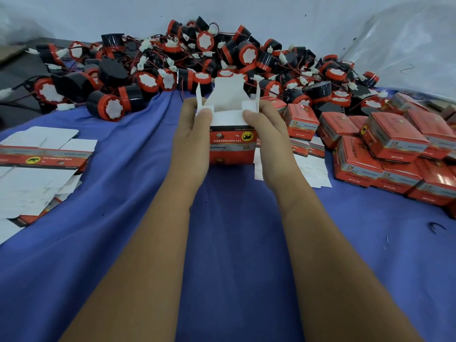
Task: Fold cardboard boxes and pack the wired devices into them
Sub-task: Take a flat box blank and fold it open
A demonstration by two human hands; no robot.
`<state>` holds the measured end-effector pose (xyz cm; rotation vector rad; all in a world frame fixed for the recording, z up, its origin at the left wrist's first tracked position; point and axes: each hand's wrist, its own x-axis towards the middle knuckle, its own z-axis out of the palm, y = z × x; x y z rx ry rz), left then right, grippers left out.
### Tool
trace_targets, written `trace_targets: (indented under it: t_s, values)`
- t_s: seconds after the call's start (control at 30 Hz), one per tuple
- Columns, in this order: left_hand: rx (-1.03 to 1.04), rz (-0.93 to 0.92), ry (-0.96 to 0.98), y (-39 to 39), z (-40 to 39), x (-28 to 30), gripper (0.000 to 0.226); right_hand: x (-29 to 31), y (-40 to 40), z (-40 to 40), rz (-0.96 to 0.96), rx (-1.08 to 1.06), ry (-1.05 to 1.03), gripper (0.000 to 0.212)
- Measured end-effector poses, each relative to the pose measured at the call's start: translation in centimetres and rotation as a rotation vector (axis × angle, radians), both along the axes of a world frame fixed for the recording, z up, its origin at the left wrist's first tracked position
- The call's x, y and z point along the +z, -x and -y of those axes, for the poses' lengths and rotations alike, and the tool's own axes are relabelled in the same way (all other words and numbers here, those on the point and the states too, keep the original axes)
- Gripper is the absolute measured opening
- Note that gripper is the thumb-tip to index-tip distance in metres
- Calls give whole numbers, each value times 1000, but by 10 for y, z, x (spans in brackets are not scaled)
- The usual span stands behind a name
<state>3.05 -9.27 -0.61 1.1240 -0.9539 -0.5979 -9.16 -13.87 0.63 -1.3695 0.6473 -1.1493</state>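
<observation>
Now mid-fold: left hand (191, 134) & right hand (265, 137) grip the red box (232, 144) above the blue cloth (138, 193), thumbs pressing side flaps inward, top flap up; next prob needs a wired device from the pile (197, 62) behind

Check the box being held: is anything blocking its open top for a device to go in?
Partly. The box is gripped by the left hand and right hand; both thumbs press flaps inward over the opening. The rear flap stands up. Interior contents cannot be seen.
</observation>
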Motion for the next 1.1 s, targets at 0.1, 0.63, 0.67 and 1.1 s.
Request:
trace_targets:
  t_s: [0.1,0.63,0.67,1.1]
  values:
    - [-97,-50,-3,3,2,0,21,-3,-4,2,-44,-74,-25,19]
    - [-47,-163,-51,19,3,6,47,-7,-6,5,216,42,-251,44]
    - [-43,-176,-53,19,3,6,46,-6,-6,5,216,31,-263,41]
    - [-67,-212,-54,18,1,8,44,-5,-5,2,63,2,-24,39]
